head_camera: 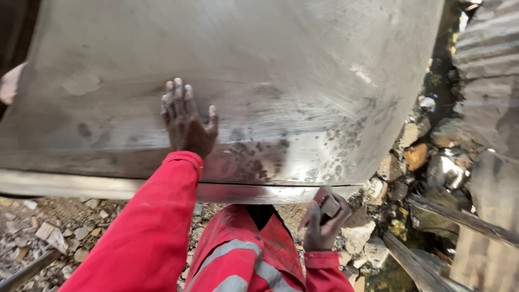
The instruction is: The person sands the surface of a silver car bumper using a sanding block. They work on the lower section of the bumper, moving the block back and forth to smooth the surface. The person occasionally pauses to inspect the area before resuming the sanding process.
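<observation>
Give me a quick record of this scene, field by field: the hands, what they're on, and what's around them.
Left hand: left hand pressed flat, fingers spread, on the metal sheet
Right hand: right hand gripping a small block-like tool at the sheet's folded near edge
Sheet surface: dull grey, scuffed, dark speckles near the right hand
Clothing: red sleeves, grey reflective bands
Ground: rubble and stones, wooden planks at right
</observation>
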